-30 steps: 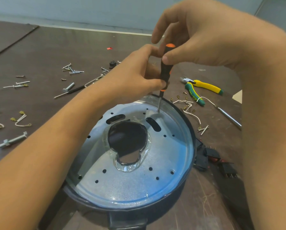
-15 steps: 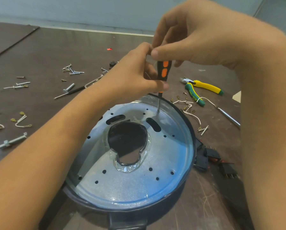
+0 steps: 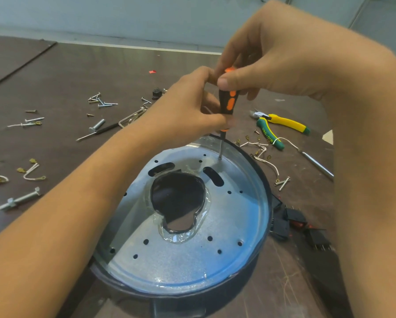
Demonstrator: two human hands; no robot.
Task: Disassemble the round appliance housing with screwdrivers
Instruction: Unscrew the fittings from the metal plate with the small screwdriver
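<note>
Since both hands are pinched on the little screwdriver, right hand on its cap and left hand low on the handle, nothing's steadying the round housing on the near worktop, so the tip could easily skip off that far-edge screw.

Both hands raised together, forearms converging from the lower corners.

The right hand arches from above, thumb and fingers pinched closed at the top; the left hand sits just below, its fingers curled in a closed pinch.
</note>
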